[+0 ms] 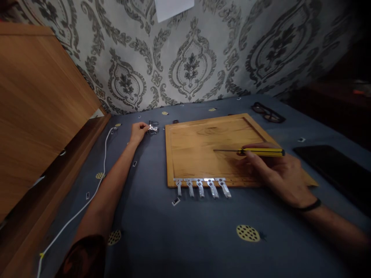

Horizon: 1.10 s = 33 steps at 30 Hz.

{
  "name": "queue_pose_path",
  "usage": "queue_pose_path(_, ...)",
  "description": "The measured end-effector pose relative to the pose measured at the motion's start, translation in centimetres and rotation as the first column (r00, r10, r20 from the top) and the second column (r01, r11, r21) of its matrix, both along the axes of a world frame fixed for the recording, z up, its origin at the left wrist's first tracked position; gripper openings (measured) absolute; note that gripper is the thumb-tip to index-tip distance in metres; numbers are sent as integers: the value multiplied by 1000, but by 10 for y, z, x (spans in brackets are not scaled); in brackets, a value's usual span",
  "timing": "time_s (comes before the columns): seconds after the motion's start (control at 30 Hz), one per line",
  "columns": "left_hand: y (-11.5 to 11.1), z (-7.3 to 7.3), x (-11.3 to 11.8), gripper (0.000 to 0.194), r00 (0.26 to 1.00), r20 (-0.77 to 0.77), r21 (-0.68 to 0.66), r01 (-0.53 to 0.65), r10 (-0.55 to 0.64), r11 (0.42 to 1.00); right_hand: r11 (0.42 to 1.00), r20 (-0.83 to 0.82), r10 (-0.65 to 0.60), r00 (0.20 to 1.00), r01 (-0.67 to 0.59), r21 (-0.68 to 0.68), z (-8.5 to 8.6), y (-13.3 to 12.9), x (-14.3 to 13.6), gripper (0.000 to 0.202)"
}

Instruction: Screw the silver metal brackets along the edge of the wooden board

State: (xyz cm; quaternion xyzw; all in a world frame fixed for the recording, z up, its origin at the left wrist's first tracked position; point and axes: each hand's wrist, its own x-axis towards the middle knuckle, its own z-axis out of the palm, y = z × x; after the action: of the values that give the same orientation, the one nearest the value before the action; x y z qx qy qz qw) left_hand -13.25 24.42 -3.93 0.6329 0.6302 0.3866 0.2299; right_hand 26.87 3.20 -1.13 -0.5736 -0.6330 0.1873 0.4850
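My right hand (279, 175) grips a screwdriver (262, 152) by its yellow-and-black handle, its thin shaft pointing left above a wooden board (199, 144) with a raised rim. Over to the left of the board, the fingers of my left hand (139, 132) are pinched together at a small cluster of shiny metal pieces (152, 128); whether one is between the fingertips is unclear. Along the board's front edge sits a row of several silver metal hooks (200, 188), their arms sticking out over the near side. Their fixings are too small to make out.
A blue patterned cloth (179, 239) lies under everything. Dark-framed glasses (268, 112) rest at the back right, and a black flat object (333, 170) lies right of the board. A white cable (78, 212) runs along the left, beside a wooden cabinet (43, 96). Patterned wall behind.
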Motion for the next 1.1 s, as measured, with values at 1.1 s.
queue_pose_path(1.1, -17, 3, -2, 36, 976, 70, -82, -201, 207, 976, 999, 22, -26, 999, 25, 40, 1, 1, -1, 54)
